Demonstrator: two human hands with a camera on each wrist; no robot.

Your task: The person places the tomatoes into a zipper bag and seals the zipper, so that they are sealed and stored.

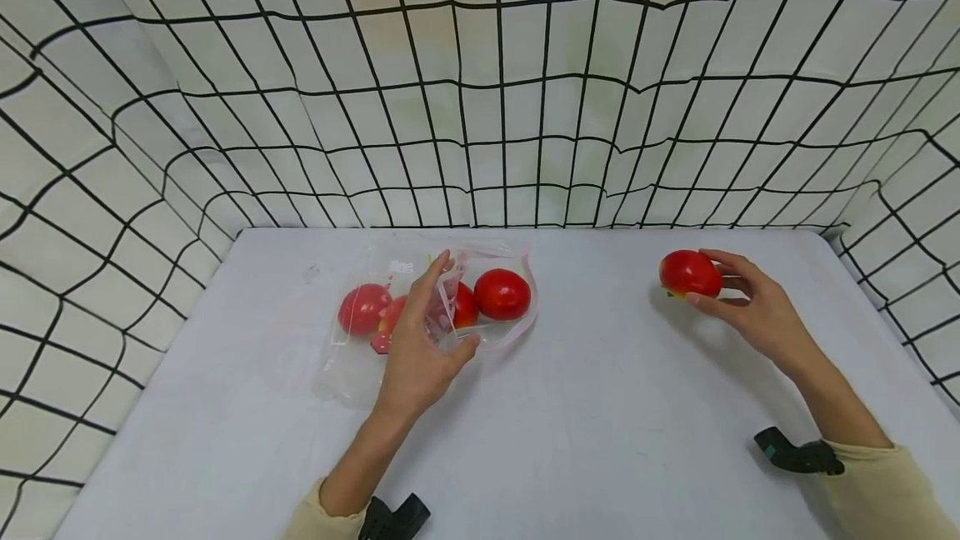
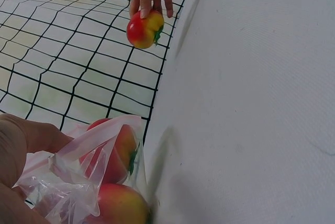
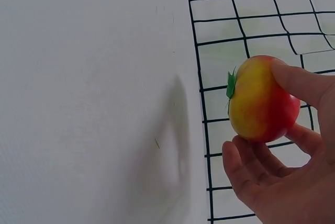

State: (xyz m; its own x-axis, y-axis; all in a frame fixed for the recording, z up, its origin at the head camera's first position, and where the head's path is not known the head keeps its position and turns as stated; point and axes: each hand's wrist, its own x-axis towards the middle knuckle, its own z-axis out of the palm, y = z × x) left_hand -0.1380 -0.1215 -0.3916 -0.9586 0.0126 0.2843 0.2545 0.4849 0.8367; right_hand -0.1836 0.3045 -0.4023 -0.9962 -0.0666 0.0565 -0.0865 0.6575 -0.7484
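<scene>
My right hand (image 1: 757, 307) holds a red tomato (image 1: 688, 272) between thumb and fingertips, above the right side of the table. Its yellow side (image 3: 256, 98) and a green leafy top show in the right wrist view. Left of centre, a clear plastic bag (image 1: 345, 377) with a pinkish rim lies on the table, with several red tomatoes (image 1: 502, 294) in it. My left hand (image 1: 420, 348) is at the bag, thumb and index finger spread apart, touching the film. Bunched film (image 2: 68, 192) lies by its fingers in the left wrist view, partly covering two tomatoes.
The white table (image 1: 600, 440) reaches back to a black grid net (image 1: 502, 140) over a pale wall. More netting rises at the left and right sides. Dark wrist devices sit at both sleeve cuffs.
</scene>
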